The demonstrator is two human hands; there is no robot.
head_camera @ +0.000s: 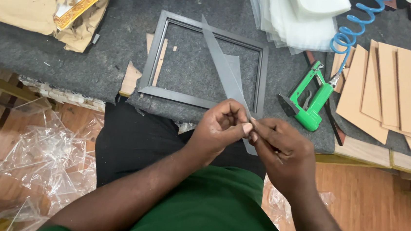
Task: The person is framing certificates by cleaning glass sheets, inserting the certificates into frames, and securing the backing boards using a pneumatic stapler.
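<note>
My left hand (219, 126) and right hand (279, 145) pinch the near corner of a thin grey sheet (226, 70), fingertips picking at its edge, sheet tilted up for grip. It leans over the grey frame (154, 53) lying flat on the felt counter (49, 54); green stapler (309, 101) sits right, within reach.

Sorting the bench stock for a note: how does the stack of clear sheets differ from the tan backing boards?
The clear sheets are translucent and pale; the tan backing boards are opaque brown. The sheets lie at the top centre, the boards to the right. Both are flat, fanned stacks on the grey felt bench.
</note>
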